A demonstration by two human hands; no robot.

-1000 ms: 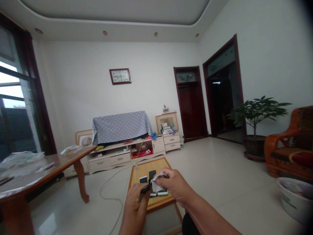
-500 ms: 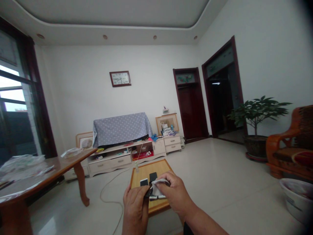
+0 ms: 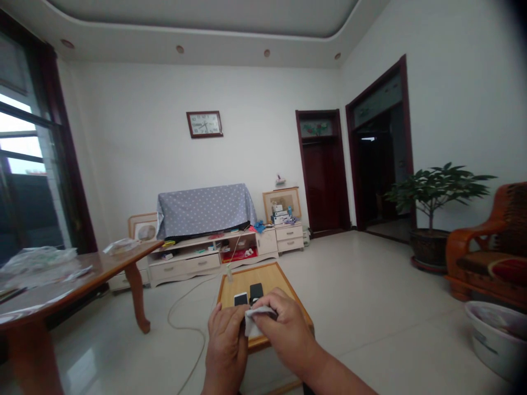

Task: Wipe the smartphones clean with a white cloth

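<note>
My right hand (image 3: 286,323) pinches a pale grey-white cloth (image 3: 254,323) between thumb and fingers. Close beside it, my left hand (image 3: 228,332) is closed, its fingertips meeting the cloth's left edge. What the left hand grips is mostly hidden behind the fingers and cloth. Both hands are above the near end of a small wooden table (image 3: 269,271). Just beyond them on its top lie a white-framed phone (image 3: 241,299) and a dark, flat, phone-like object (image 3: 256,291). A small clear bottle (image 3: 229,272) stands at the table's far left corner.
A larger wooden table (image 3: 123,260) with plastic bags (image 3: 39,266) stands at left. A low white cabinet (image 3: 185,269) lines the far wall, and a cable (image 3: 175,327) trails over the floor. On the right are a potted plant (image 3: 430,241), a wooden armchair (image 3: 465,247) and a white bucket (image 3: 489,334).
The cloth and right hand have shifted slightly left, closer to the left hand. A dark object seen at the left fingertips earlier is now covered. The camera view has tilted slightly.
</note>
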